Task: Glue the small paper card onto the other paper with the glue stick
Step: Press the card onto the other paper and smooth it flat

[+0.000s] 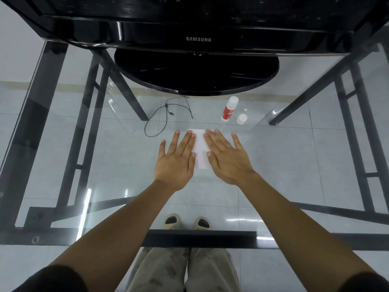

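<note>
Fingers [190,142] of both hands lie stretched out flat and spread, gripping nothing, palms down on the glass table [294,165]. The left hand [175,160] rests with its inner fingers and thumb along the left edge of the white paper [201,150]. The right hand [227,157] covers the paper's right side, its fingertips near the far right corner and its thumb on the sheet. The paper lies flat on the glass between and under the two hands. A faint step in its near right edge hints at two layers, but whether the small card sits on top of it I cannot tell.

Just beyond the right hand, the glue stick [229,109] stands on the glass, red label and white top, leaning a little. Its white cap [241,119] sits just to the right of it, apart from the tube. To the left, beyond the left hand, a thin black cable [166,114] loops about. Farthest back stands a black monitor [197,39] on its round base [196,72].
</note>
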{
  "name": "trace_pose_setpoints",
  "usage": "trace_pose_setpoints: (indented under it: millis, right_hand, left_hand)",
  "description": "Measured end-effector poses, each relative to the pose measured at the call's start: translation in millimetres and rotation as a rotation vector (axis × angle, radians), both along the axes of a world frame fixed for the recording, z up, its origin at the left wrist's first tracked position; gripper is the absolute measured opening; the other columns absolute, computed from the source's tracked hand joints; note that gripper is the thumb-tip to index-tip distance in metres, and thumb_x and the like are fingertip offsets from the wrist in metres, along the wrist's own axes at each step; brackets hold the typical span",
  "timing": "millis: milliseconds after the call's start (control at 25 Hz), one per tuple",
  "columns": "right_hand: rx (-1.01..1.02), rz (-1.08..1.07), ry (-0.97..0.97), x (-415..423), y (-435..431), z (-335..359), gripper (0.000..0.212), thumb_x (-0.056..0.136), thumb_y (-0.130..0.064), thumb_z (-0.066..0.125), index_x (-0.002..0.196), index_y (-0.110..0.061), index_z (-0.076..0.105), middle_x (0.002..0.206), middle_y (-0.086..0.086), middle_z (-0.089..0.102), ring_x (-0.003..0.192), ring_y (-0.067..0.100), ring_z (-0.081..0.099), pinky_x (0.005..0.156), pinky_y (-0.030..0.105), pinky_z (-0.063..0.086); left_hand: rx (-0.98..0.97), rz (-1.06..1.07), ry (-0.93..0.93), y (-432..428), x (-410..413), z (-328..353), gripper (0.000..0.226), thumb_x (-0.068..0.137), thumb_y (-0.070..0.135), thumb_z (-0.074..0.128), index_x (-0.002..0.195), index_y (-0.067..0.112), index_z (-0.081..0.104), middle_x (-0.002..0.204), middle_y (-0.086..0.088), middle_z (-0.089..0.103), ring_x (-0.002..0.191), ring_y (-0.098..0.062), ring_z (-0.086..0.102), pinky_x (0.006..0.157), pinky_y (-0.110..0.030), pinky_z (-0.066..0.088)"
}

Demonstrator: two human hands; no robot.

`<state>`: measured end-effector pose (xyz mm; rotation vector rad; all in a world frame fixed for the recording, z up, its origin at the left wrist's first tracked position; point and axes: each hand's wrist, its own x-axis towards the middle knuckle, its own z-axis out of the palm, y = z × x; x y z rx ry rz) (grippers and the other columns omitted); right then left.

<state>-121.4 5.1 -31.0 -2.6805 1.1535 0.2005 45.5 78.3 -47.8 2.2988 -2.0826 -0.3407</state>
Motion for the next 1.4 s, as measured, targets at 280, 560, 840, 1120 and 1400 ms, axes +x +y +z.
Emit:
trace_pose_setpoints:
  millis: [280, 560, 840, 1120, 1400]
  right_hand:
    - [0.009, 0.061, -0.02, 1, 13, 0, 0.055, 0.097, -0.036, 0.013, 0.147, -0.018, 0.0, 0.157, -0.003, 0.001, 0.14, 0.007, -0.011, 0.112, 0.036, -0.015]
    - [0.011, -0.097, -0.046, 0, 2, 0, 0.056, 0.098, -0.036, 0.012, 0.147, -0.015, 0.0, 0.157, -0.001, 0.0, 0.143, 0.011, -0.008, 0.112, 0.038, -0.012]
    - [-0.01, -0.087, -0.03, -9, 16, -6, 0.055, 0.097, -0.035, 0.015, 0.147, -0.019, -0.001, 0.157, -0.004, 0.0, 0.143, 0.013, -0.007, 0.112, 0.039, -0.012]
    - [-0.008, -0.075, -0.044, 10, 26, -6, 0.056, 0.096, -0.037, 0.011, 0.145, -0.016, -0.007, 0.157, 0.0, -0.003, 0.139, 0.011, -0.018, 0.111, 0.036, -0.017]
    - [0.005, -0.219, -0.07, 17, 25, -12, 0.058, 0.097, -0.036, 0.017, 0.147, -0.018, -0.005, 0.158, -0.001, -0.004, 0.141, 0.01, -0.014, 0.111, 0.04, -0.015]
  left_hand:
    - [-0.008, -0.001, 0.002, 0, 0, 0, 0.054, 0.094, 0.042, -0.001, 0.144, 0.025, -0.009, 0.156, 0.009, -0.001, 0.139, -0.013, -0.017, 0.111, -0.042, -0.006]
    - [-0.018, 0.001, 0.003, 0, 0, -1, 0.055, 0.094, 0.043, -0.001, 0.145, 0.024, -0.006, 0.157, 0.008, 0.002, 0.141, -0.015, -0.012, 0.111, -0.043, -0.004]
    - [-0.022, 0.006, 0.009, 1, 0, -2, 0.054, 0.094, 0.042, -0.001, 0.145, 0.025, -0.008, 0.156, 0.01, 0.0, 0.138, -0.011, -0.018, 0.111, -0.043, -0.005]
    - [-0.027, -0.001, -0.001, 1, 1, -3, 0.053, 0.095, 0.043, 0.0, 0.144, 0.026, -0.009, 0.156, 0.008, 0.0, 0.139, -0.014, -0.016, 0.111, -0.044, -0.005]
    - [-0.036, 0.002, -0.014, 0, 2, -7, 0.054, 0.095, 0.043, 0.0, 0.145, 0.024, -0.007, 0.156, 0.007, 0.003, 0.14, -0.014, -0.015, 0.112, -0.044, -0.003]
